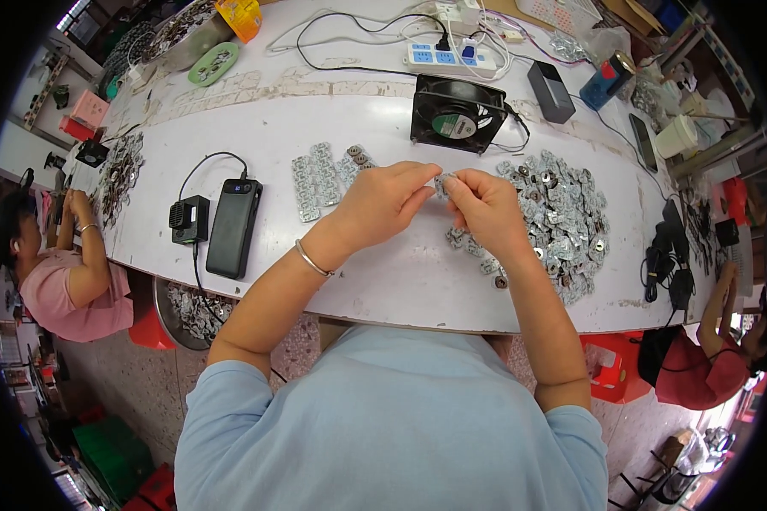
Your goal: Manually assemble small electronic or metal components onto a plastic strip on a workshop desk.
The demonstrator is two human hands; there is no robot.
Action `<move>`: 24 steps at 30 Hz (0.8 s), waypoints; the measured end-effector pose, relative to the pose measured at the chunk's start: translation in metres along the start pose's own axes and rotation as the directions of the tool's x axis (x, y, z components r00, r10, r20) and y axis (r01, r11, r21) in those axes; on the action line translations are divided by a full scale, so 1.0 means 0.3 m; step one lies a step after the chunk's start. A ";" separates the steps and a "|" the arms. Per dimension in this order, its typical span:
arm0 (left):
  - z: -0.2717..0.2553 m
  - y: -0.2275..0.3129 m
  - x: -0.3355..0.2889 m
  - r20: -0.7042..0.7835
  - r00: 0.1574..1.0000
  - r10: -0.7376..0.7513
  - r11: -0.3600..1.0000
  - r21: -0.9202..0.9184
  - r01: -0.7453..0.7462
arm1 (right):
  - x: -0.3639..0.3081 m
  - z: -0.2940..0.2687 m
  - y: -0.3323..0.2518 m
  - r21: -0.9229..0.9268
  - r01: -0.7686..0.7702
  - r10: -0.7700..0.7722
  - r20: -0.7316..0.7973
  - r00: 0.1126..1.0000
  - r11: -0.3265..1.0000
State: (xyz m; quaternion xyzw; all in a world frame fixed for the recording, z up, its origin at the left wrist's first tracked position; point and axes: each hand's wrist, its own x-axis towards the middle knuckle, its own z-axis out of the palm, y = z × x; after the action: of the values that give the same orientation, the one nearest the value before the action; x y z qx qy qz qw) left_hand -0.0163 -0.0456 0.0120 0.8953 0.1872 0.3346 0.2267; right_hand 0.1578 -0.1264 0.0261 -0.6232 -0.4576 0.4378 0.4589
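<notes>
Over the middle of the table, my right hand (pixel 484 204) pinches a small silver metal part (pixel 441 184) between thumb and fingers. My left hand (pixel 379 204) meets it from the other side, thumb and fingertips closed at the part's left edge. Exactly how the left fingertips touch it is partly hidden. Beyond and left of my left hand, similar metal parts lie in neat rows (pixel 315 181); a few with brown round centres sit close to its knuckles. A large loose pile of these parts (pixel 562 226) spreads beside and beyond my right hand.
A black fan (pixel 458 113) stands ahead, below a power strip (pixel 447 58). At left lie a power bank (pixel 233 228) and a cabled black box (pixel 189 220). A can (pixel 607 81) and phone (pixel 643 142) are far right. People sit at both sides (pixel 72 272).
</notes>
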 end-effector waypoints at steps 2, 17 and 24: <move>0.008 -0.004 0.004 -0.042 0.998 0.040 0.999 0.033 -0.039 | 0.005 0.004 -0.005 0.008 0.009 -0.008 -0.012 1.000 1.000; 0.054 -0.109 0.037 -0.243 0.962 0.128 0.977 0.195 -0.081 | 0.119 0.061 0.020 -0.086 0.139 -0.151 -0.146 0.978 0.987; 0.051 -0.103 0.017 -0.266 0.963 -0.037 0.991 0.117 0.071 | 0.140 0.057 0.020 -0.074 0.160 -0.171 -0.183 0.968 0.984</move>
State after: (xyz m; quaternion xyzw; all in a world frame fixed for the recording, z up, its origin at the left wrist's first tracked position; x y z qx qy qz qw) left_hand -0.0080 -0.0217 -0.0120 0.8501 0.2607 0.4316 0.1521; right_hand 0.1508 -0.0835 0.0116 -0.6347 -0.4752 0.3234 0.5164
